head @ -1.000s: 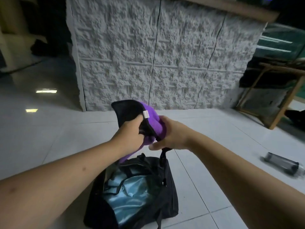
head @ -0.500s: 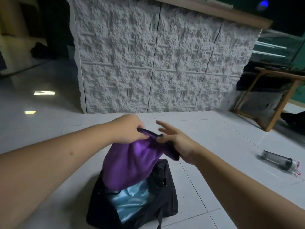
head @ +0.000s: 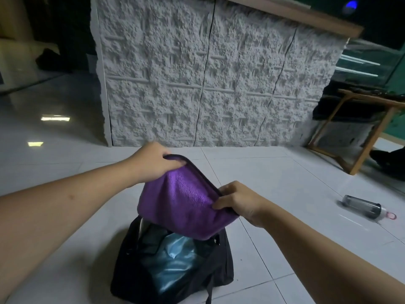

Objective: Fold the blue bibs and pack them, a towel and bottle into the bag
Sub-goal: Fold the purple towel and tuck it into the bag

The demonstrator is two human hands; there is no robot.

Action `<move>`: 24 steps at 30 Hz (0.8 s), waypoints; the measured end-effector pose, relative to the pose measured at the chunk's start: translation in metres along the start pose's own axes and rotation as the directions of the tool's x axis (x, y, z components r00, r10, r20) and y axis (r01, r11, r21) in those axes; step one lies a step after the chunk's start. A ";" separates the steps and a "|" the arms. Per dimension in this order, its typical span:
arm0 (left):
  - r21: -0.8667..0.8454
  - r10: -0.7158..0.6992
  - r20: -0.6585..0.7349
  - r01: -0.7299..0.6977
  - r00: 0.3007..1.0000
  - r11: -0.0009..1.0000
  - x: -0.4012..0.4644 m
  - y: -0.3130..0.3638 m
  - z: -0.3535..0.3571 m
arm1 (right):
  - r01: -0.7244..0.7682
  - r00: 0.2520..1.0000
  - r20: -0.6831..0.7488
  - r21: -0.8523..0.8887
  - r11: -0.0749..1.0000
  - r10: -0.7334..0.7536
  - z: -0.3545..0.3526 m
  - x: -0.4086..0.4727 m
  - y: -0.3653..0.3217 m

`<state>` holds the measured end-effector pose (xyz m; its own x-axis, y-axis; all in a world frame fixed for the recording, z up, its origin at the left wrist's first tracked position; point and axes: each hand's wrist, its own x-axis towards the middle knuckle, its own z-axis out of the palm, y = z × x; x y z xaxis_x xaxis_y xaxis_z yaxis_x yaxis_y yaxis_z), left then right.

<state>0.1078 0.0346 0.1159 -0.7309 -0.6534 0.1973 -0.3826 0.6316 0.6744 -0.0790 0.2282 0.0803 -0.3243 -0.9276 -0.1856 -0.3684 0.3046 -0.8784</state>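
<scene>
A purple towel [head: 184, 205] with a dark edge band hangs folded above the open black bag [head: 131, 273] on the floor. My left hand [head: 153, 161] grips the towel's far top corner. My right hand [head: 238, 200] pinches its near right corner. Light blue bibs [head: 175, 260] lie inside the bag below the towel. A dark clear bottle [head: 363, 206] with a pink loop lies on its side on the tiles at the right, away from both hands.
A white textured panel wall [head: 208, 80] stands behind the bag. A wooden frame stand [head: 359, 132] is at the right rear, with a dark shape [head: 390, 159] beside it. Glossy white floor tiles [head: 54, 172] spread to the left and right.
The towel went from bunched between both hands to spread and folded over. My right hand moved down and right to take its near corner; the towel now hangs lower over the bag.
</scene>
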 end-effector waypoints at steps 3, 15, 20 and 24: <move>-0.120 0.006 -0.014 -0.008 1.000 0.993 -0.002 -0.007 0.010 | -0.022 1.000 0.005 0.233 0.972 0.022 -0.008 -0.004 0.010; -0.559 -0.211 0.257 0.323 0.943 0.764 -0.001 -0.014 0.016 | -0.108 0.990 -0.044 0.370 0.923 0.133 -0.023 -0.007 0.019; -0.325 -0.216 0.284 0.306 0.934 0.895 -0.001 -0.017 0.022 | -0.042 0.983 -0.140 0.475 0.879 0.123 -0.024 -0.003 0.015; -0.208 -0.193 0.221 0.240 0.956 0.948 0.007 -0.019 0.027 | 0.033 0.955 -0.268 0.524 0.851 0.127 -0.032 -0.004 0.010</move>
<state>0.0953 0.0291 0.0853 -0.7496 -0.6545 -0.0988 -0.4205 0.3556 0.8347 -0.1092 0.2416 0.0865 -0.5899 -0.7891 -0.1712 0.1321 0.1149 -0.9846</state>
